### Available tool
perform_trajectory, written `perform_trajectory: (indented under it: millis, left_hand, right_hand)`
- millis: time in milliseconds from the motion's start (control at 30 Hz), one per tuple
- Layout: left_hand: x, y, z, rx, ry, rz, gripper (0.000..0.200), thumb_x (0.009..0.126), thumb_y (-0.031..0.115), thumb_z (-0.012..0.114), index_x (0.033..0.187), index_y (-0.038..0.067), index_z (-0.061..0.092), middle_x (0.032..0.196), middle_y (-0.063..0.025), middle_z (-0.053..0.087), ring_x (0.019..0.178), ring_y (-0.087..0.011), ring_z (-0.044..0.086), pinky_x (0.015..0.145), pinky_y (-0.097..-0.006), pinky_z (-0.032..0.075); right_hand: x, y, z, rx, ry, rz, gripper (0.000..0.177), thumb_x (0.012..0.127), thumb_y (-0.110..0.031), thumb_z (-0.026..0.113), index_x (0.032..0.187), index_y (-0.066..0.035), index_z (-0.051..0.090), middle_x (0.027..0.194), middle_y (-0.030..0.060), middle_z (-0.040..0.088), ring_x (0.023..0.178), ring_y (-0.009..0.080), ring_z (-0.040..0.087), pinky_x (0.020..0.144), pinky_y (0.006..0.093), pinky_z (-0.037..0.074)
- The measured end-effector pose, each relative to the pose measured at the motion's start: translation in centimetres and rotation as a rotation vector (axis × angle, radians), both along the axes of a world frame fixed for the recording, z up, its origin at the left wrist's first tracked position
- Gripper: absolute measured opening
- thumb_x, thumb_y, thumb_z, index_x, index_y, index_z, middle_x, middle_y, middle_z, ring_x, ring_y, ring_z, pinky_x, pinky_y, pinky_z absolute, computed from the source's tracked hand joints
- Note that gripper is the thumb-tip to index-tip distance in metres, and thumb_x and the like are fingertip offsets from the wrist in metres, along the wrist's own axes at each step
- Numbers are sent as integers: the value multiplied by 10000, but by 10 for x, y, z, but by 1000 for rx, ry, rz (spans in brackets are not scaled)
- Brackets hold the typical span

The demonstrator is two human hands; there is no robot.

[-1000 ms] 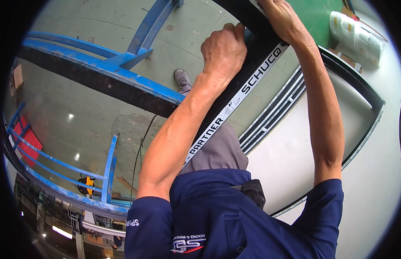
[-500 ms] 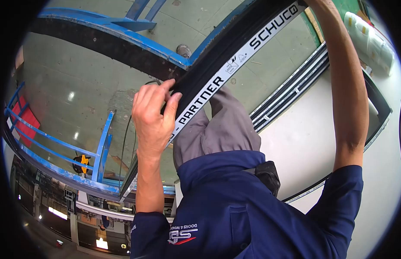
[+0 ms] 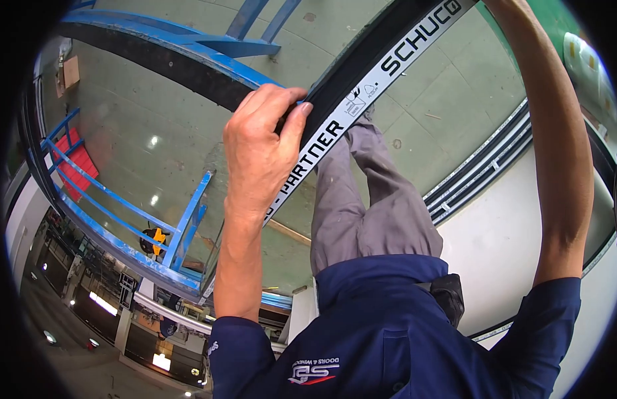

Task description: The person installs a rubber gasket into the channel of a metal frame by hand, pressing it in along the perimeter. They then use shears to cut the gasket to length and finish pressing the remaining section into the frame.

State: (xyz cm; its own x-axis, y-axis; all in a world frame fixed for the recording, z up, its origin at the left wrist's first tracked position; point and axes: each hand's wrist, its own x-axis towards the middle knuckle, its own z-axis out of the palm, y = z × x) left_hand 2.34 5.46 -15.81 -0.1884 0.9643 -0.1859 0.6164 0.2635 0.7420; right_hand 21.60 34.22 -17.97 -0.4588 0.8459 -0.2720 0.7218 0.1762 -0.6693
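A long black profile bar (image 3: 362,66) crosses the upper middle on a diagonal, with a white strip of film along its side printed "PARTNER" and "SCHUCO". My left hand (image 3: 265,133) is closed on the bar's edge beside "PARTNER", its thumb and forefinger close together at the black face. Up at the bar's far right end, my right hand (image 3: 501,4) is mostly cut off by the top of the view, so its fingers are hidden. The bar passes over my grey-trousered legs.
Blue metal stands (image 3: 189,50) with a dark-padded beam lie at upper left, another blue frame (image 3: 142,213) at lower left. A yellow and black tool (image 3: 153,241) is near it. Black profiles (image 3: 481,159) lie beside a white panel (image 3: 494,226) on the right. A red sheet (image 3: 79,169) is far left.
My left hand has moved up and right along the bar, past the start of "PARTNER". The view has shifted, so the blue stands and my legs appear further right.
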Motion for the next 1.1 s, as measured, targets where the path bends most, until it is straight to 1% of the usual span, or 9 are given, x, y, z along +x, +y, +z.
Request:
perform_trajectory:
  millis: [100, 333, 533, 667, 867, 967, 1000, 1067, 1100]
  left_hand:
    - [5, 14, 2, -73, -52, 50, 120, 862, 17, 758, 965, -42, 742, 797, -48, 633, 609, -82, 481, 569, -256, 401]
    - [3, 20, -1, -178, -156, 94, 117, 866, 26, 758, 939, -65, 756, 782, -32, 637, 635, -64, 496, 584, -243, 410]
    - [2, 29, 2, -292, -144, 92, 150, 875, 75, 766, 916, -66, 737, 731, -32, 628, 613, -76, 490, 573, -267, 417]
    - [4, 32, 1, -276, -6, 8, 148, 888, 84, 744, 895, -57, 701, 694, -31, 616, 593, -84, 475, 568, -282, 428]
    - [1, 34, -2, -342, -89, -6, 177, 906, 119, 726, 888, -49, 672, 686, -45, 618, 632, -89, 514, 595, -289, 453]
    - [2, 38, -2, -377, -13, -3, 195, 892, 144, 737, 878, -40, 676, 696, -100, 656, 635, -158, 592, 623, -342, 490]
    - [4, 39, -2, -385, 20, 1, 198, 888, 150, 740, 878, -38, 678, 700, -116, 665, 635, -177, 609, 630, -356, 498]
    - [6, 41, 1, -416, 51, 13, 219, 878, 169, 748, 882, -39, 681, 744, -171, 695, 675, -258, 668, 666, -396, 520]
    - [7, 40, 0, -401, 48, 16, 221, 876, 184, 749, 883, -27, 685, 749, -176, 695, 704, -305, 679, 689, -419, 525]
  right_hand:
    - [2, -18, 27, -16, 43, 56, 847, 994, -751, 373, 1308, -34, 697, 1197, 227, 724, 1108, 330, 693, 993, 413, 516]
    - [-5, -2, 6, -86, 15, -71, 840, 983, -726, 405, 1326, -6, 670, 1164, 248, 725, 1070, 337, 711, 953, 416, 548]
    - [-4, -26, 41, -74, 73, -13, 809, 1002, -674, 396, 1296, 25, 677, 1142, 264, 727, 1039, 351, 723, 929, 418, 561]
    - [-8, -7, 12, -11, -56, -45, 810, 1003, -663, 390, 1244, 48, 694, 1112, 291, 724, 1021, 384, 723, 927, 445, 556]
    - [-7, -10, 15, 232, -133, -66, 792, 994, -669, 448, 1031, 74, 719, 1005, 355, 702, 996, 500, 685, 906, 542, 532]
    - [-10, -12, 19, 259, -125, -76, 818, 989, -687, 434, 1043, 82, 707, 1011, 368, 695, 1015, 513, 678, 919, 547, 534]
    - [-13, -12, 9, 334, -144, -125, 600, 972, -550, 561, 943, 25, 731, 926, 267, 730, 916, 434, 705, 839, 518, 538]
    - [-10, -11, 6, 352, -37, -81, 685, 958, -684, 506, 1069, -53, 747, 938, 204, 754, 913, 393, 727, 817, 486, 565]
    - [-11, -7, 9, 246, -188, -68, 788, 934, -760, 476, 1068, -35, 754, 968, 223, 758, 941, 398, 738, 852, 507, 576]
